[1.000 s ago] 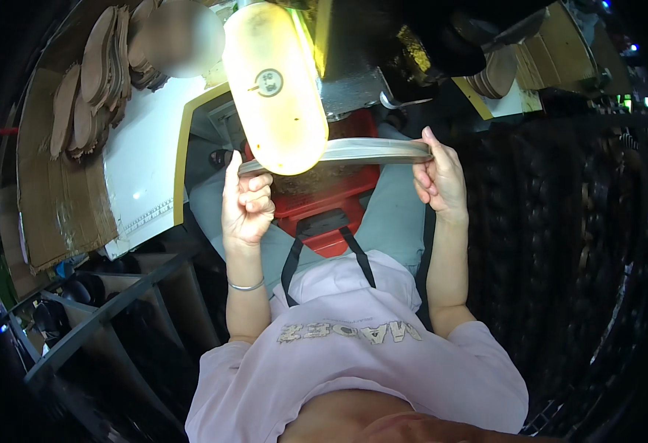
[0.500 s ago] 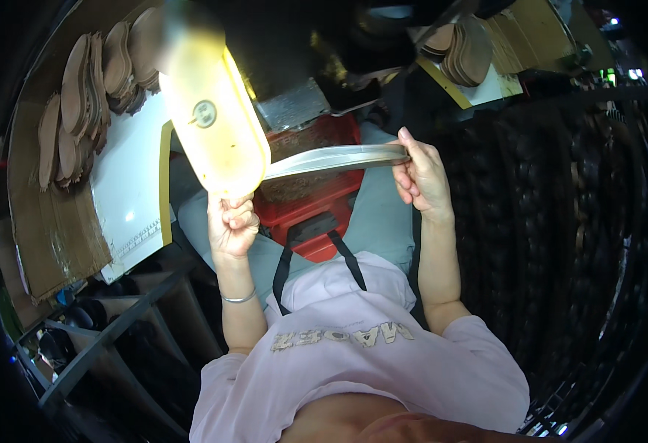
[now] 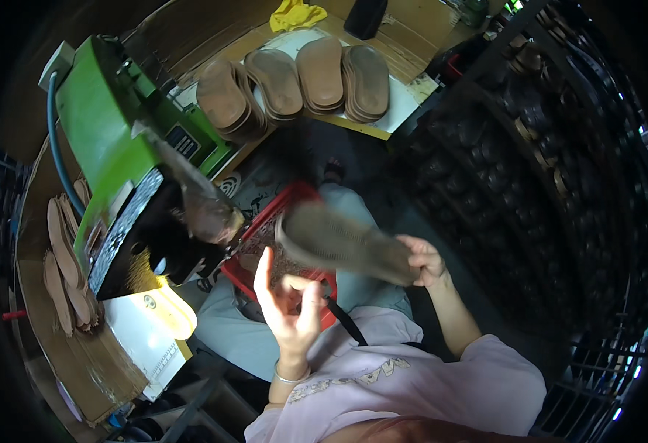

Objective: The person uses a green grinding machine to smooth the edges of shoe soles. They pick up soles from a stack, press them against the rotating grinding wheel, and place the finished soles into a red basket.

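The grey-brown sole (image 3: 346,244) is in front of you above the red bin (image 3: 283,197), its broad face now showing, where half a second ago you had it edge-on. Your right grip (image 3: 428,261) is pinching its right end, as it was then; your left grip (image 3: 291,303), then up by the sole's other end, is now spread beside it, index finger raised and thumb apart. The view has swung too: the green machine (image 3: 114,122) has come in at left, and the lit yellow panel (image 3: 170,313) sits lower. The sole is blurred, its left end most of all, so you cannot tell whether your left fingertip touches it. It hides part of the bin and your thigh. The machine's dark head stands close by its left end; beyond, a gap of dark floor runs to the yellow edge of the desk (image 3: 400,103) carrying stacked soles (image 3: 319,77).
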A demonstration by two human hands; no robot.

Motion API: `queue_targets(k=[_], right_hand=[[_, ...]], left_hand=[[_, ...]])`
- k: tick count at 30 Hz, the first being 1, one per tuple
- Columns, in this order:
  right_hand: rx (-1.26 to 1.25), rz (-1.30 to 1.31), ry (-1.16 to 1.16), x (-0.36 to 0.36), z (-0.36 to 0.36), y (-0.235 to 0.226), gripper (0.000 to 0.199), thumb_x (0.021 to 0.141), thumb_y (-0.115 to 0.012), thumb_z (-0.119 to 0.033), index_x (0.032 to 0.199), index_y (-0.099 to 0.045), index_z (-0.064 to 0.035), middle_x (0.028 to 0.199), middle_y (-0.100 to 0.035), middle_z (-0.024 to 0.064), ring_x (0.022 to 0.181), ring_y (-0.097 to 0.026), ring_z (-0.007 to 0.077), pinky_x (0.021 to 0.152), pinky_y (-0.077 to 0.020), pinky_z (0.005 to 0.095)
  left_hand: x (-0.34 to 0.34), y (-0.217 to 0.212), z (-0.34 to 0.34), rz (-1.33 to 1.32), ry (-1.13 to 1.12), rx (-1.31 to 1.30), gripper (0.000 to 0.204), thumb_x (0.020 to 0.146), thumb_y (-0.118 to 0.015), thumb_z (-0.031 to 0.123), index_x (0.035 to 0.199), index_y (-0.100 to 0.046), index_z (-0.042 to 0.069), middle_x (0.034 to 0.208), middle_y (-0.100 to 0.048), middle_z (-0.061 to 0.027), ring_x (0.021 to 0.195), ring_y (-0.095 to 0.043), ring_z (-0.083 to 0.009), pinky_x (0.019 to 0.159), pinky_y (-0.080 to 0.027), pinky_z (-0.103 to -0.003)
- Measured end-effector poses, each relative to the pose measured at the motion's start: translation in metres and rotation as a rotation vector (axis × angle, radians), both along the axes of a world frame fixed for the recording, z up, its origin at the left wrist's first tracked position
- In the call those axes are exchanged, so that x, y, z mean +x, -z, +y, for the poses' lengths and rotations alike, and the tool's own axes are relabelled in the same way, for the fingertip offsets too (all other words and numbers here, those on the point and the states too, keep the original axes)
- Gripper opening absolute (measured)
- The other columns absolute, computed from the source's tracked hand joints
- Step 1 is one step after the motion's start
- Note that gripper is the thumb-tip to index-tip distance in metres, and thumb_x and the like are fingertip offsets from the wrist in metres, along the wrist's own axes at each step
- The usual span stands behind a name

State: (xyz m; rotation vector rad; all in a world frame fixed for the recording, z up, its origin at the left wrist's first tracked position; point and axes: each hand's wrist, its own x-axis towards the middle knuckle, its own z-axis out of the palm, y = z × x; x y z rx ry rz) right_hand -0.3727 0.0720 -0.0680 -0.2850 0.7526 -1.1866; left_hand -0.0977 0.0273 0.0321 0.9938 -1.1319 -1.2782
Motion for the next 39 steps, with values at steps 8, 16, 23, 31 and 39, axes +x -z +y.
queue_targets(k=[8,16,23,31,39], right_hand=[[-0.440,0.476,0.629,-0.009,-0.145,-0.073,0.050,0.090,-0.049,-0.005,0.138,-0.037,-0.0009,0.104,-0.062,0.0133,0.049,-0.048,0.0088,0.038,-0.0391,0.0230],[-0.082,1.042,0.648,-0.018,-0.258,-0.047,0.061,0.078,-0.070,-0.018,0.129,-0.045,0.0031,0.069,-0.051,0.0049,0.045,-0.046,0.0083,0.031,-0.0415,0.0261],[-0.170,0.890,0.535,-0.074,-0.247,-0.013,0.055,0.089,-0.060,-0.041,0.133,-0.047,-0.0105,0.096,-0.055,0.0055,0.066,-0.048,0.0105,0.037,-0.0419,0.0217],[-0.204,0.943,0.668,0.006,-0.207,-0.020,0.042,0.095,-0.056,-0.029,0.127,-0.046,-0.0026,0.062,-0.044,0.0004,0.039,-0.034,0.0045,0.033,-0.0357,0.0218],[-0.239,0.899,0.398,0.065,-0.155,0.008,0.029,0.092,-0.060,-0.017,0.116,-0.052,-0.0042,0.066,-0.048,0.0009,0.040,-0.038,0.0037,0.033,-0.0384,0.0198]], left_hand=[[-0.030,-0.111,-0.026,-0.170,0.165,-1.043,0.017,0.070,-0.070,0.003,0.082,-0.059,0.001,0.075,-0.064,-0.0126,0.058,-0.061,-0.0195,0.051,-0.051,-0.026],[-0.027,-0.145,-0.038,-0.212,-0.185,-1.128,0.017,0.063,-0.066,-0.004,0.074,-0.054,-0.004,0.078,-0.065,-0.0190,0.049,-0.057,-0.0165,0.039,-0.041,-0.023],[0.115,-0.106,0.005,-0.528,-0.397,-0.688,0.007,0.078,-0.066,0.006,0.080,-0.061,0.002,0.072,-0.062,-0.0116,0.057,-0.058,-0.0194,0.054,-0.050,-0.028],[0.290,0.066,-0.209,-0.940,-1.302,0.024,0.058,0.078,-0.070,0.039,0.119,-0.052,0.001,0.115,-0.051,-0.0186,0.103,-0.050,-0.0359,0.089,-0.042,-0.045],[0.290,0.072,-0.215,-0.904,-1.430,-0.084,0.042,0.073,-0.076,0.030,0.107,-0.065,0.008,0.115,-0.048,-0.0152,0.107,-0.046,-0.0334,0.092,-0.040,-0.040]])
